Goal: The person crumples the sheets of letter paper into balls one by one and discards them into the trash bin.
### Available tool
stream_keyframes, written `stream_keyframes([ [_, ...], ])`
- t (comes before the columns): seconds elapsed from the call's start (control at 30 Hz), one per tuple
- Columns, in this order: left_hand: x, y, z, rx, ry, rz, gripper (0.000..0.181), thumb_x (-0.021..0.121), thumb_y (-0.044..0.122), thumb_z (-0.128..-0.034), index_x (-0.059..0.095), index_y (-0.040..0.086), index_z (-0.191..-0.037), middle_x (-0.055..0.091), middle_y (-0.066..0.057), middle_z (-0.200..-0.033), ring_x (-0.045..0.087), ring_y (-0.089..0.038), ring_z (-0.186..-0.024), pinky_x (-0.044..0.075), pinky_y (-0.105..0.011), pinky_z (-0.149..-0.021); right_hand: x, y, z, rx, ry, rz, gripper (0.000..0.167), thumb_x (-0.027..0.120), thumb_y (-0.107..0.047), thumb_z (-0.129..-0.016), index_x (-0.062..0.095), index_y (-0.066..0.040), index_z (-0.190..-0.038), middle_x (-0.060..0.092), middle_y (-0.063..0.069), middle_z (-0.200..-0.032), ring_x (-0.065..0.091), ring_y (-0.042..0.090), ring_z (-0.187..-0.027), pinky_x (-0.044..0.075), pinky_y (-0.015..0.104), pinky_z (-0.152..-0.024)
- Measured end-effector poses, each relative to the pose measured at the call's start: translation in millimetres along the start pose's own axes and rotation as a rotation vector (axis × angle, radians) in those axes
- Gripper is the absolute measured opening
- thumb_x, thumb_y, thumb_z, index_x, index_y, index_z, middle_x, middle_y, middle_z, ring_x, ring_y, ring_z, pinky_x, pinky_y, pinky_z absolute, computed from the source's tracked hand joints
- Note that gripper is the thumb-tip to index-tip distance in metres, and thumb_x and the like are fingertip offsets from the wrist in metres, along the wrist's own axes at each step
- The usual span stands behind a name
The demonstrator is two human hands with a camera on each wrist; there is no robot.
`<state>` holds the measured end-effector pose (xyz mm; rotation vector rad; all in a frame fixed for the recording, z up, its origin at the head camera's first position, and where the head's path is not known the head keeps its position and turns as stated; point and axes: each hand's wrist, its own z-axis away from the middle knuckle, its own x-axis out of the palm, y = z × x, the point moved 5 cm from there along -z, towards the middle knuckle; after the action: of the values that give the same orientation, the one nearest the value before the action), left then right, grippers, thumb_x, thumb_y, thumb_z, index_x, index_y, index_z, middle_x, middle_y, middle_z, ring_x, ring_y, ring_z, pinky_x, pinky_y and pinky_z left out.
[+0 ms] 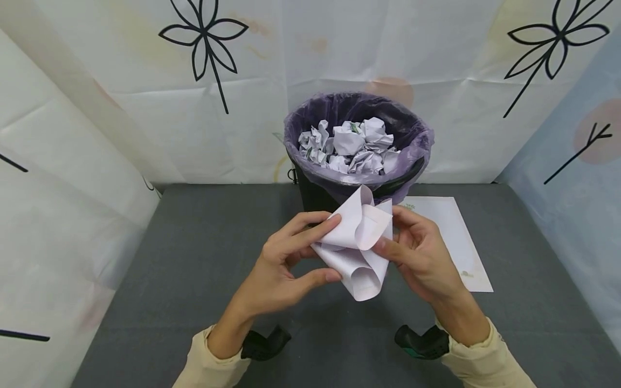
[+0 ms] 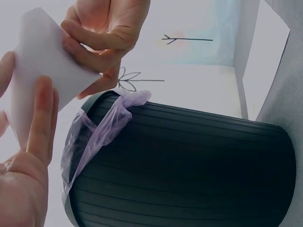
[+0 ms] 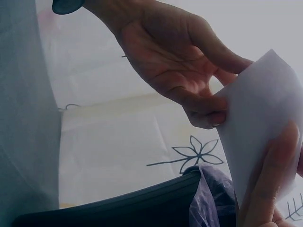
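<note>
Curled paper [image 1: 359, 237] before lined bin [image 1: 310, 188], sheet [image 1: 461, 242] partly behind right hand [image 1: 422, 256].

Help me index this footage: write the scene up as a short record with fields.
Held item: loosely folded white paper
Left hand: holds the paper's left side
Right hand: grips the paper's right side
Bin: black, with purple liner
Bin contents: crumpled paper
Surface: dark grey table
Also on table: flat white sheet, partly behind right hand
</note>
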<state>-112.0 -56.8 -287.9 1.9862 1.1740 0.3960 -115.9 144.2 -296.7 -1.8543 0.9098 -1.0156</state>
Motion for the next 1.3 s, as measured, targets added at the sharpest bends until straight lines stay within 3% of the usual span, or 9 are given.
stream_keyframes([
  [0.17,-0.2,-0.7,-0.3,0.034,0.065,-0.048,0.054,0.076,0.013,-0.0895,0.06,0.004,-0.14,0.055,-0.022,-0.128,0.061,-0.03,-0.106,0.061,-0.04,-0.079,2,0,-0.2,-0.048,0.018,-0.008,0.042,0.067,0.016,-0.088,0.059,0.007,-0.128,0.055,0.017,-0.114,0.068,0.017,-0.072,0.054,0.024,-0.048],
  [0.37,-0.4,-2.0,-0.2,0.087,0.15,-0.136,0.043,0.074,0.023,-0.0922,0.069,0.003,-0.13,0.061,-0.021,-0.116,0.066,-0.025,-0.091,0.061,-0.034,-0.067,6,-3,-0.4,-0.111,0.059,0.029,0.042,0.07,0.02,-0.084,0.064,0.009,-0.124,0.062,0.017,-0.108,0.069,0.02,-0.062,0.052,0.026,-0.041],
  [0.63,-0.6,-3.3,0.0,0.087,0.224,-0.097,0.035,0.073,0.019,-0.0942,0.072,0.0,-0.124,0.062,-0.023,-0.107,0.064,-0.02,-0.064,0.057,-0.031,-0.055,12,-6,2.4,-0.13,0.145,0.219,0.033,0.07,0.015,-0.087,0.071,0.006,-0.119,0.066,0.015,-0.103,0.061,0.017,-0.05,0.049,0.027,-0.039],
  [0.8,-2.3,-3.9,0.0,0.076,0.279,-0.086,0.034,0.073,0.018,-0.0949,0.072,-0.005,-0.121,0.063,-0.023,-0.103,0.063,-0.021,-0.062,0.056,-0.032,-0.052,20,-12,3.7,-0.152,0.101,0.38,0.027,0.055,0.011,-0.099,0.068,0.006,-0.122,0.059,0.014,-0.105,0.056,0.021,-0.052,0.05,0.03,-0.04],
  [0.9,-4.6,-5.4,0.5,0.05,0.316,-0.087,0.034,0.074,0.017,-0.095,0.072,-0.008,-0.118,0.064,-0.023,-0.102,0.064,-0.023,-0.064,0.057,-0.033,-0.052,23,-14,4.1,-0.151,0.038,0.43,0.032,0.041,0.008,-0.104,0.064,0.007,-0.126,0.055,0.016,-0.109,0.058,0.024,-0.057,0.051,0.032,-0.043],
  [1.0,-5.7,-6.2,0.7,0.024,0.337,-0.074,0.034,0.074,0.016,-0.0947,0.071,-0.01,-0.117,0.064,-0.023,-0.102,0.065,-0.024,-0.064,0.057,-0.035,-0.052,23,-16,3.6,-0.158,0.02,0.454,0.034,0.039,0.008,-0.105,0.063,0.006,-0.129,0.056,0.016,-0.108,0.059,0.024,-0.058,0.052,0.032,-0.045],
  [1.1,-5.6,-5.4,0.0,0.02,0.347,-0.053,0.034,0.074,0.016,-0.0945,0.072,-0.011,-0.115,0.065,-0.023,-0.103,0.065,-0.025,-0.063,0.057,-0.035,-0.051,20,-16,1.8,-0.183,0.096,0.438,0.035,0.049,0.012,-0.1,0.062,0.007,-0.132,0.062,0.013,-0.105,0.063,0.021,-0.057,0.053,0.029,-0.047],
  [1.23,-4.4,-4.7,-1.1,0.027,0.355,-0.031,0.033,0.075,0.016,-0.0943,0.072,-0.013,-0.111,0.065,-0.023,-0.103,0.064,-0.025,-0.063,0.057,-0.035,-0.051,14,-17,2.1,-0.253,0.233,0.385,0.039,0.061,0.02,-0.089,0.063,0.013,-0.128,0.072,0.011,-0.109,0.073,0.017,-0.074,0.059,0.026,-0.059],
  [1.3,-3.9,-4.2,-0.8,0.022,0.365,-0.023,0.031,0.075,0.014,-0.0941,0.072,-0.014,-0.109,0.065,-0.023,-0.103,0.064,-0.025,-0.063,0.057,-0.036,-0.051,14,-16,3.3,-0.29,0.254,0.379,0.036,0.062,0.022,-0.087,0.065,0.016,-0.122,0.073,0.012,-0.109,0.074,0.017,-0.078,0.059,0.026,-0.061],
])
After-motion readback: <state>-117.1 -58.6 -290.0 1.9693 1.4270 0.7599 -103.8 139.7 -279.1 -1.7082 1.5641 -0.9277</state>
